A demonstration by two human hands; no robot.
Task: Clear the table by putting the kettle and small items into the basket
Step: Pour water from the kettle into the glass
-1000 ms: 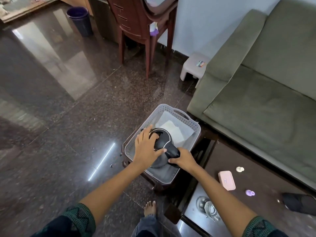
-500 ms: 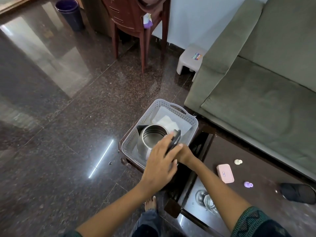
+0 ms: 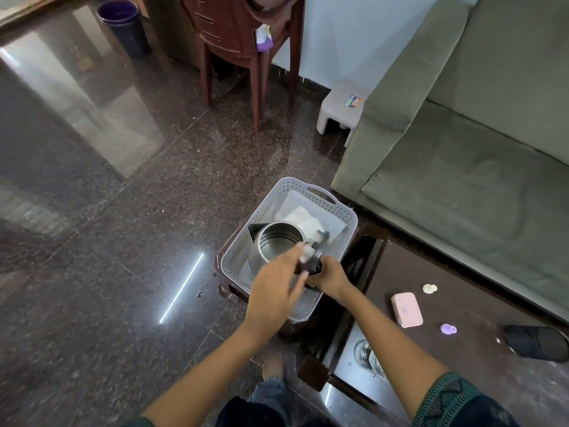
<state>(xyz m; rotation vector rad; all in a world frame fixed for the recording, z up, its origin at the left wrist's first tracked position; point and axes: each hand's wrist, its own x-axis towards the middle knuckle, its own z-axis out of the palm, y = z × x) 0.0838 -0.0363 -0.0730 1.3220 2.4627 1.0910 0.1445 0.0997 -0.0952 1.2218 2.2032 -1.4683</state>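
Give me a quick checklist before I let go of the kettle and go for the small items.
1. Kettle inside the basket: ok.
2. Kettle upright: ok.
3. Kettle lid closed: not ok, it stands open.
4. Right hand on the kettle handle: ok; left hand blurred, contact: cannot tell.
5. Pink case, cream piece and purple piece cleared off the table: not ok.
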